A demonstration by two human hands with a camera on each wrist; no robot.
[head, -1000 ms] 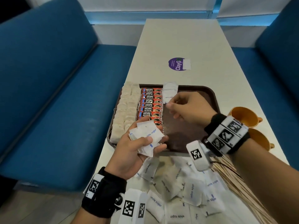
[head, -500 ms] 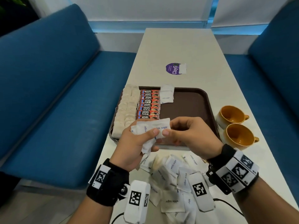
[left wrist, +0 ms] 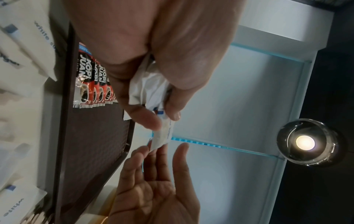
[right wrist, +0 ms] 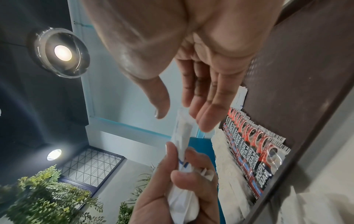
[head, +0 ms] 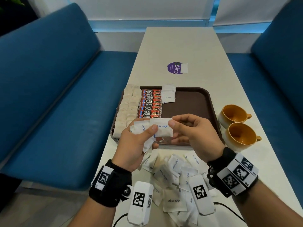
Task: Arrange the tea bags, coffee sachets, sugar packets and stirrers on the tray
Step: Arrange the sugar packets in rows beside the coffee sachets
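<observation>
The white worktop runs away from the person between two blue benches, and the brown tray lies on it as the landmark. Along the tray's left side sit a column of tea bags, then a row of red coffee sachets, then two sugar packets at the far edge; the tray's right half is bare brown surface. Two yellow cups stand just right of the tray, and loose sugar packets lie scattered on its near side.

Above the tray's near edge, the left hand is curled round a bunch of sugar packets. The right hand pinches one end of the top packet between thumb and fingertips, its other fingers loosely spread.

Half a second ago both hands met at the same bunch; the pinch looks unchanged.
</observation>
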